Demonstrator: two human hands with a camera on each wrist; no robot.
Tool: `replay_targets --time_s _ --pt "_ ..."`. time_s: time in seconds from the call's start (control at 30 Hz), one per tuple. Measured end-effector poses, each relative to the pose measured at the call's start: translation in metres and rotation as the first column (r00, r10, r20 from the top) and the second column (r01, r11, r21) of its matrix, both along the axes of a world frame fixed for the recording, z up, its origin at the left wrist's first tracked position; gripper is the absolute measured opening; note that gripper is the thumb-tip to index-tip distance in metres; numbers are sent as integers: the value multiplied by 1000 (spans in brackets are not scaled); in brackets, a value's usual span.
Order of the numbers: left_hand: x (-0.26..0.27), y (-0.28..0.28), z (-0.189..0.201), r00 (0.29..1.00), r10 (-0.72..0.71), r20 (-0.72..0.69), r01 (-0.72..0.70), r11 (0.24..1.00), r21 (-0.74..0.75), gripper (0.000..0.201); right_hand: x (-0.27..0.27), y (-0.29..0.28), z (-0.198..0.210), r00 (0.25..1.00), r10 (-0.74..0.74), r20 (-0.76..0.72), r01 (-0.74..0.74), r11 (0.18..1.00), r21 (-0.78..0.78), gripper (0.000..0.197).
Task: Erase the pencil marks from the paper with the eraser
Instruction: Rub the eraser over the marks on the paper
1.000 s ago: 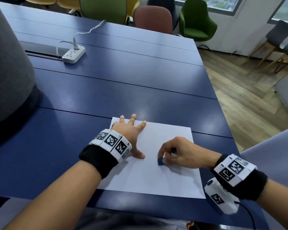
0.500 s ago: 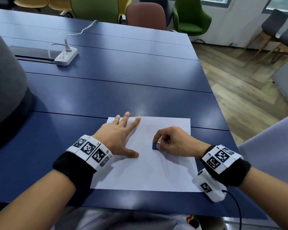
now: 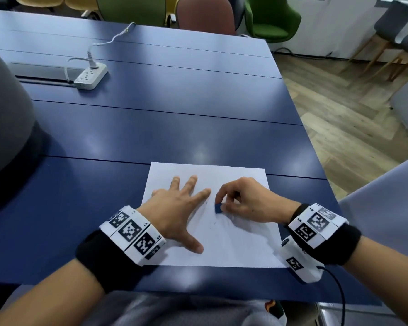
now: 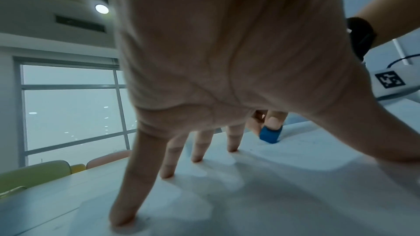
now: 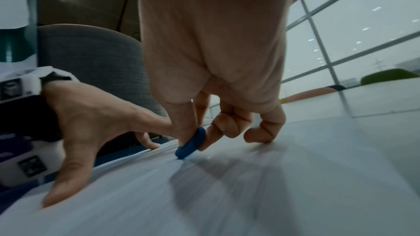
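A white sheet of paper [image 3: 240,245] lies on the blue table [image 3: 163,128] near its front edge. My left hand [image 3: 174,208] presses flat on the sheet's left half, fingers spread and straight [image 4: 197,152]. My right hand [image 3: 243,201] pinches a small blue eraser [image 3: 218,207] between thumb and forefinger, its lower edge touching the paper just right of the left forefinger. The eraser [image 5: 191,143] stands tilted on the sheet; the eraser [image 4: 270,135] shows past the left fingers. Faint pencil marks [image 3: 211,223] lie below it.
A white power strip [image 3: 90,76] with a plugged cable sits far left on the table beside a grey cable tray [image 3: 40,70]. Chairs [image 3: 269,17] stand beyond the far edge. A grey chair back [image 3: 5,114] rises at the left. The table's right edge drops to wood floor [image 3: 339,118].
The right hand has carried the eraser away from me up the sheet, toward the left forefinger. The left hand has shifted a little on the paper, still flat.
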State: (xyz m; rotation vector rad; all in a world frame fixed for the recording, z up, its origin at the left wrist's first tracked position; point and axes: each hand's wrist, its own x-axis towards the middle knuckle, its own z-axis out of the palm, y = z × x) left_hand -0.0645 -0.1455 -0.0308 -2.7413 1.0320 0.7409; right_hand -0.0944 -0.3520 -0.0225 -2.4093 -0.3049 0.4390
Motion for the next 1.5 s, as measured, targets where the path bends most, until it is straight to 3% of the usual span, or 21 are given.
replay_targets --time_s 0.1,0.23,0.37,0.53,0.7,0.87,1.03,1.2,1.33,1.5 --pt "0 0 0 1000 2 2 -2 1000 11 131 0 5 2 996 83 -34 -84 996 -39 15" --pt "2 -2 0 1000 8 13 -9 1000 25 131 9 6 -1 1000 -16 23 17 999 -30 15" --pt "4 -4 -1 1000 5 4 -5 1000 24 132 -5 6 2 994 99 -45 -101 994 -33 14" --pt "4 -6 -1 1000 10 7 -10 999 30 131 4 -8 0 995 -83 47 84 996 -32 13" --pt "5 -8 -3 1000 23 -8 -23 999 31 132 -15 -7 3 992 92 -85 -94 995 -29 14" --pt "7 -9 -4 1000 29 -1 -29 999 34 132 2 -10 -4 993 -122 6 122 992 15 11" --pt "7 -8 -4 1000 21 -4 -21 999 33 132 -17 -9 4 990 91 -111 -94 995 -22 14" --pt "8 -8 -5 1000 23 -6 -23 999 28 133 -9 -6 -1 999 -44 2 44 999 -2 15" --pt "6 -7 -5 1000 30 -7 -30 999 32 133 -21 -6 6 983 86 -164 -88 996 -4 13" --pt "8 -7 -6 999 32 -11 -32 999 34 133 -15 -4 1 999 -30 -37 31 999 19 15"
